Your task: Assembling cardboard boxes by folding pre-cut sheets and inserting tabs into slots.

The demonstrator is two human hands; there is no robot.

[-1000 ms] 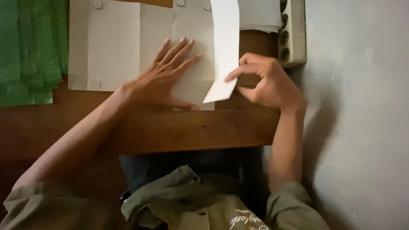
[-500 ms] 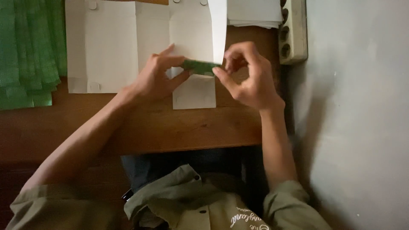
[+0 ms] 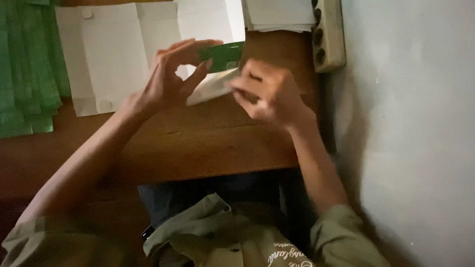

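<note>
paper sheets (image 3: 114, 54) on table (image 3: 208, 143), power strip (image 3: 329, 34) right

A paperwork spot — wooden desk (image 3: 208, 143) against a wall, stacked white sheets (image 3: 279, 12), green paper piles (image 3: 27, 74), power strip (image 3: 327, 34).

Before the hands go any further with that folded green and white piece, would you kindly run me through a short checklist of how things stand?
1. Left hand pinches the green and white folded piece with fingertips: ok.
2. Right hand grips the piece's white lower part: ok, though its fingers hide the contact.
3. Piece is lifted off the wooden table: ok.
4. Fold edges aligned: cannot tell, hidden by fingers.
5. White flat sheet lies flat behind the hands: ok.
6. Green stack lies apart at the left edge: ok.
</note>
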